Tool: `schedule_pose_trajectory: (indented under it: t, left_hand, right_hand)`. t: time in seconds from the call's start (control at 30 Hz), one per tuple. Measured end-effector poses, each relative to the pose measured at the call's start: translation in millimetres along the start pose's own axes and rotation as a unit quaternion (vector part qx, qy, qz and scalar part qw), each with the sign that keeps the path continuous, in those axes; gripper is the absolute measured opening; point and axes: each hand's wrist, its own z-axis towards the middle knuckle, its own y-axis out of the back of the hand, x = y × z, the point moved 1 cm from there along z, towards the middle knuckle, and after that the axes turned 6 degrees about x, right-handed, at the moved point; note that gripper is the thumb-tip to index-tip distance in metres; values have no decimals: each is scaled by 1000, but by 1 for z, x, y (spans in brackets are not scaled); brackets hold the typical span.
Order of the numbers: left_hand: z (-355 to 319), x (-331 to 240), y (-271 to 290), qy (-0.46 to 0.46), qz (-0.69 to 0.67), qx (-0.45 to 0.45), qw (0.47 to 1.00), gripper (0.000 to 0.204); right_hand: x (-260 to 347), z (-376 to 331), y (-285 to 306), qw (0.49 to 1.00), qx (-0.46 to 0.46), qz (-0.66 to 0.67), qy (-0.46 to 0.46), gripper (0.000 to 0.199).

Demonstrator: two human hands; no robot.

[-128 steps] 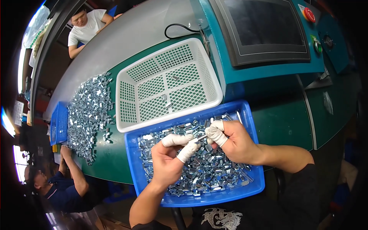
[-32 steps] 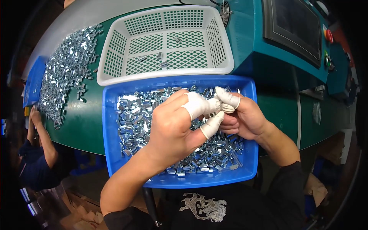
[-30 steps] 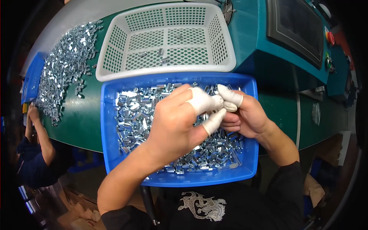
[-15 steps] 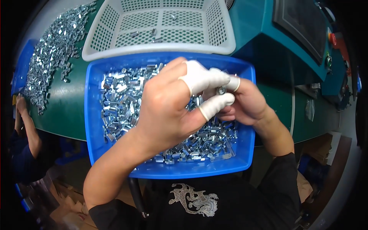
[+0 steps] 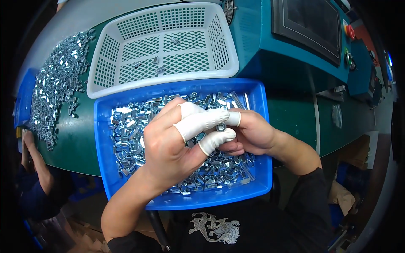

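My left hand [image 5: 173, 143], with white finger cots on its thumb and two fingers, is above the blue tub [image 5: 185, 205]. Its thumb and index finger pinch a small hollow metal piece [image 5: 221, 127], whose round open end shows. Close against those fingertips is my right hand [image 5: 253, 133], its fingers curled and a white cot on one of them. Whatever the right fingers grip, if anything, is hidden behind the left hand. Beneath both hands, many loose shiny metal pieces [image 5: 130, 143] fill the tub. Clear plastic tubes [image 5: 239, 183] lie among them near the right side.
Behind the tub is a white lattice basket [image 5: 164, 78] with several metal pieces inside. A heap of metal pieces [image 5: 59, 80] covers the green table's left part, where another person's hand [image 5: 28, 138] rests. A teal machine with a dark screen [image 5: 308, 27] stands at right.
The whole view has shifted, so basket and tub appear lower and slightly further left. Both hands stay together above the tub, with the metal piece still pinched in the left fingers.
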Motion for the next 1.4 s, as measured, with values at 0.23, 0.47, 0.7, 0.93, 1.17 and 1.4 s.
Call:
schedule_pose_trajectory:
  t: [0.23, 0.47, 0.7, 0.93, 1.17, 1.4]
  left_hand:
    - [-3, -1, 0, 12, -8, 2, 1000, 30]
    - [-4, -6, 0, 39, -37, 8, 999, 32]
    - [-4, -7, 0, 39, -48, 23, 998, 33]
    - [-3, -7, -3, 52, -54, 31, 997, 34]
    - [-5, -10, -5, 62, -70, 36, 995, 33]
    - [-3, -8, -4, 70, -63, 38, 995, 33]
  right_hand:
    - [3, 2, -8, 998, -44, -44, -1, 34]
    - [-6, 2, -8, 989, 26, -146, -15, 43]
    - [-7, 2, -11, 989, 11, -148, -27, 52]
    - [-8, 1, -3, 982, 46, -181, 9, 46]
    - [-2, -1, -13, 984, -14, -177, 33, 38]
    - [-4, 0, -11, 982, 1, -186, 40, 44]
